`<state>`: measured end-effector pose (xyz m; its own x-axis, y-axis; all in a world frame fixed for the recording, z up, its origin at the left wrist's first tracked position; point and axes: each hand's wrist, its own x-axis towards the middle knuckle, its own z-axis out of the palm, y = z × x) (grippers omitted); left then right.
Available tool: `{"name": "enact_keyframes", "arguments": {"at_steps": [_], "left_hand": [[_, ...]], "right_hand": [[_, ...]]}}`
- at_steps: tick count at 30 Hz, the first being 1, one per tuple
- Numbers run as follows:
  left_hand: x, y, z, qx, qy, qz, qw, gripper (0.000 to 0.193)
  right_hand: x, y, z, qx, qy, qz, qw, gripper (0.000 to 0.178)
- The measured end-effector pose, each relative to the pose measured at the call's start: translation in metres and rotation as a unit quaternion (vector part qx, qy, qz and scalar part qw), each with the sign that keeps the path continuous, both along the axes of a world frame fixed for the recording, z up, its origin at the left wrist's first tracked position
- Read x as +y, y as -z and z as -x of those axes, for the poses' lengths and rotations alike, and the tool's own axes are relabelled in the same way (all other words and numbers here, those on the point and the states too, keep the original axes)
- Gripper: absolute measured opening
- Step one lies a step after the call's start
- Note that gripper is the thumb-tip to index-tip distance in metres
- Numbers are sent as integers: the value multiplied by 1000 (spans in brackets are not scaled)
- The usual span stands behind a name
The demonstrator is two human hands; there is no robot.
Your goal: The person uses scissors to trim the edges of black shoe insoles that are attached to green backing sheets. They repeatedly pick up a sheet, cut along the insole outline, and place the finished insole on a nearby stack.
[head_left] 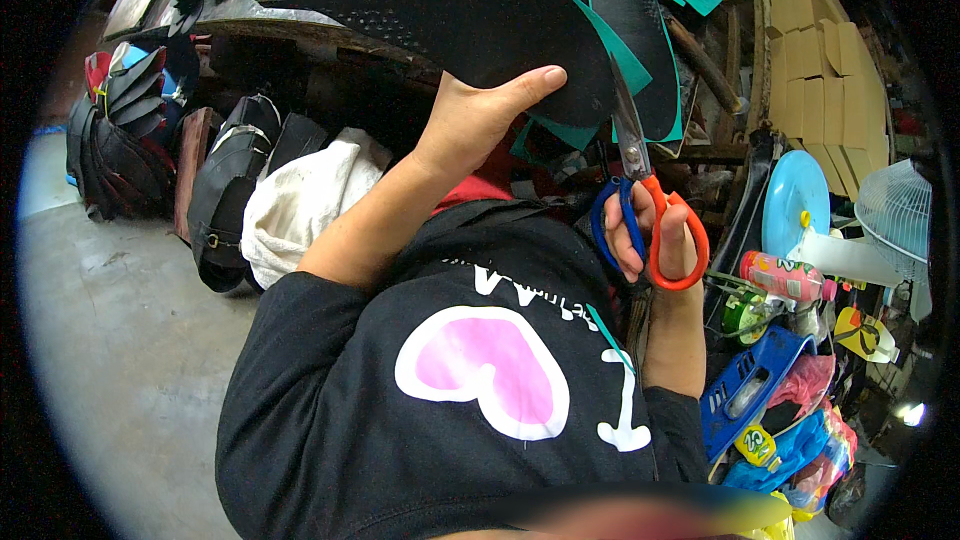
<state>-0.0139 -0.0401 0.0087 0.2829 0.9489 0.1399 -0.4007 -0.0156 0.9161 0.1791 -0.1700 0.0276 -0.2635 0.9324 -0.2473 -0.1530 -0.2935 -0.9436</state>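
A worn grey table [240, 12] is cut off above. Before it, the left hand [478, 112] grips a long, rounded black sheet edged green [430, 25], fingers hidden underneath; the right hand [674, 232] holds blue-and-orange-handled metal scissors [632, 152] at its edge, blade tips indistinct.

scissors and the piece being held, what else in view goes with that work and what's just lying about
In use, or likely to belong:
scissors, in the right hand
black sole-shaped piece, in the left hand
teal-edged black piece beyond it

Seemingly just about:
pink bottle
white fan
tan boxes
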Motion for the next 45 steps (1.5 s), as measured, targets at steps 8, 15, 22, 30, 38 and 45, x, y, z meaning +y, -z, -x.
{"name": "enact_keyframes", "arguments": {"at_steps": [8,15,22,30,38,45], "left_hand": [[-1,-4,5,66,59,-27,996,31],[-4,-4,0,63,102,-20,993,35],[-18,-8,-5,69,106,-12,992,26],[-15,-10,-1,82,111,-8,990,28],[-10,-14,8,102,155,-21,982,34],[-4,-17,17,149,186,-14,971,37]], "right_hand": [[-5,2,-1,-28,-3,5,1000,94],[-6,7,3,6,-15,0,1000,102],[0,4,12,-77,32,-62,995,111],[-4,-2,5,-79,16,-30,996,104],[-6,-6,11,-92,63,-43,993,102],[-6,-9,-3,-80,-17,25,996,100]]}}
